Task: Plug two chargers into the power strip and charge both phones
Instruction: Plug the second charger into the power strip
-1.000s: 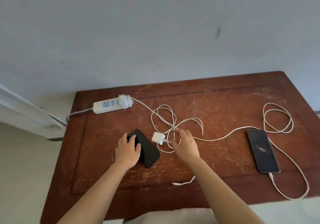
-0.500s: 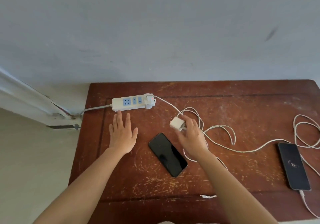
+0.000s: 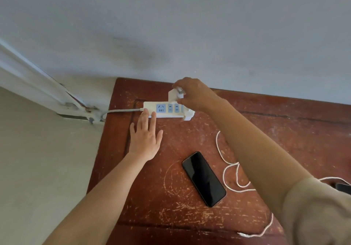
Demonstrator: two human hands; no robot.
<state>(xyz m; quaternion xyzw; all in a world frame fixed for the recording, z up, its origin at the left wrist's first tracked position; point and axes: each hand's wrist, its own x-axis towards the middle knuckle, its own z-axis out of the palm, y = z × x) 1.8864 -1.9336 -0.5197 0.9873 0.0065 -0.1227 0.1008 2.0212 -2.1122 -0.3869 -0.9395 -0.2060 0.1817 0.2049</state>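
A white power strip (image 3: 152, 109) with blue sockets lies at the table's far left corner; a first white charger (image 3: 188, 116) sits plugged into its right end. My right hand (image 3: 193, 95) is shut on a second white charger (image 3: 173, 95), held just above the strip's middle sockets. My left hand (image 3: 145, 135) lies flat and open, fingertips touching the strip's near left edge. A black phone (image 3: 204, 178) with a dark screen lies unplugged in the middle. White cable (image 3: 230, 176) loops to its right. A second phone (image 3: 343, 187) peeks out at the right edge.
The scratched red-brown wooden table (image 3: 284, 131) stands against a grey wall. The strip's grey cord (image 3: 121, 111) runs off the left edge towards a white frame (image 3: 38, 85). A loose cable end (image 3: 244, 235) lies near the front edge.
My right hand has carried the second charger up from beside the phone to above the strip. My left hand slid forward to touch the strip. The view has shifted left.
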